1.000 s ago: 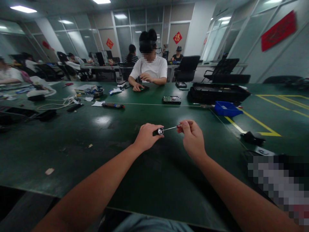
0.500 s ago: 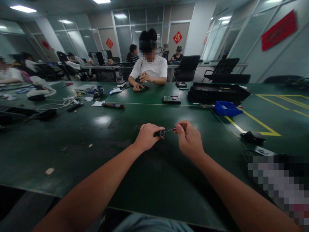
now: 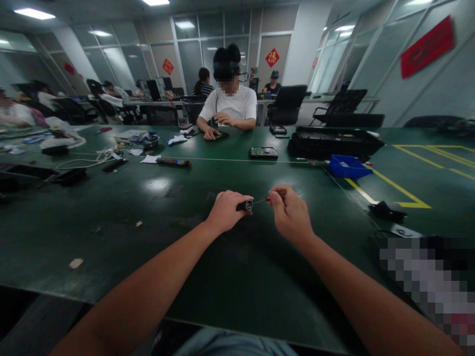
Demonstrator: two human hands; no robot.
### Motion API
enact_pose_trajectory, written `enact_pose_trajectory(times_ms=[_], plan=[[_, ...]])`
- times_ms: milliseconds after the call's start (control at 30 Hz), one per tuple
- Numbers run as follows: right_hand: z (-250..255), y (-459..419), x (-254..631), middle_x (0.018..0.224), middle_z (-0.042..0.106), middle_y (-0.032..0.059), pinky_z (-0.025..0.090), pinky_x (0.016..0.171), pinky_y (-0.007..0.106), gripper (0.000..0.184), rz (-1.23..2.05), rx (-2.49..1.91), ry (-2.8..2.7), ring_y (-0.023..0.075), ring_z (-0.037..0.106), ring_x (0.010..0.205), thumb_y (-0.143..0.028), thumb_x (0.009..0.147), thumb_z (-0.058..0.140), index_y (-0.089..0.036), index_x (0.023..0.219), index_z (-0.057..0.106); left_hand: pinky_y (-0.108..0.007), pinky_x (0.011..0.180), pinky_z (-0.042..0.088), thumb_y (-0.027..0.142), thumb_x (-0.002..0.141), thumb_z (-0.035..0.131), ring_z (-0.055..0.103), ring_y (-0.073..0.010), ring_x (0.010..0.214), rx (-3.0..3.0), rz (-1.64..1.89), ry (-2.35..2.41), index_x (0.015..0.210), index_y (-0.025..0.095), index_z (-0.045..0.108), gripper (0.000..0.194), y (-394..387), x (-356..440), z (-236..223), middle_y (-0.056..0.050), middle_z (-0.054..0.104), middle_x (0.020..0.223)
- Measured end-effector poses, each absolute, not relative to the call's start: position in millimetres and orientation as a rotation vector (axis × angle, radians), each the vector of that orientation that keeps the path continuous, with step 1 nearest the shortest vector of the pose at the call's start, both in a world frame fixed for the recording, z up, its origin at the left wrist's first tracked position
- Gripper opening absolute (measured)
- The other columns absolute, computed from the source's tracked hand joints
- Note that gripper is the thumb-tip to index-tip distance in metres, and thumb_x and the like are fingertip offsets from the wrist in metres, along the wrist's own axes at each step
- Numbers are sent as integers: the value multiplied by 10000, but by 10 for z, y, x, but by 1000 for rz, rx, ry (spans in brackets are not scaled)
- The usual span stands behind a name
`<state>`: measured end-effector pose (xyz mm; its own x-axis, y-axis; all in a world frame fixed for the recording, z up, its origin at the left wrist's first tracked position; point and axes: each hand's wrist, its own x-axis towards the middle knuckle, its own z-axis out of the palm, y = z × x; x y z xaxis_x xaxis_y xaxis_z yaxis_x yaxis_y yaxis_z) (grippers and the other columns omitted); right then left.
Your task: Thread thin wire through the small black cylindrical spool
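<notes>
My left hand (image 3: 224, 211) is wrapped round a black flashlight-like tube (image 3: 245, 204), whose round, silvery-rimmed end points right. Fingers and thumb cover most of the tube. In my right hand (image 3: 291, 212) a thin screwdriver (image 3: 267, 198) with a reddish handle is pinched. Its slim metal shaft slants left to the tube's round end; whether the tip touches inside I cannot tell. Both hands are just above the green table (image 3: 237, 277).
Across the table a person in a white shirt (image 3: 235, 106) handles a dark flat object. A circuit-board device (image 3: 263, 153), a black tray (image 3: 336, 141) and a blue bin (image 3: 350, 166) stand ahead. An electric screwdriver (image 3: 173, 161) lies left, near a white cable (image 3: 100, 157).
Almost nothing differs. Both hands keep their hold and place, with the shaft still at the tube's end; the view has shifted very slightly.
</notes>
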<state>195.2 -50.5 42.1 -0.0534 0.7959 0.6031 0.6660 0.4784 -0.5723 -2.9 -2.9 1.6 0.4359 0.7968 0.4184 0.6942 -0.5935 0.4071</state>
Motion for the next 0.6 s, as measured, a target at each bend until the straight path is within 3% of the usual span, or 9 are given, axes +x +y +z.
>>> enact_pose_trajectory(times_ms=[300,600], plan=[[423,-461,1962,814,706,86,431,675,341,204,54,-1350,-1835,230,661,731,-343,990,428,-198,945,565,-431,935,414,391,823,788,612,-254,1034,2526,779,1319,1245,320,691,439,-12,-24,-18,-19,739,1099],[422,-465,1981,789,713,57,443,698,335,208,182,-1297,-1730,214,681,737,-369,997,444,-212,937,567,-425,926,409,400,805,805,604,-247,1023,2532,798,1296,1242,327,694,456,-4,-26,-10,-10,737,1100]])
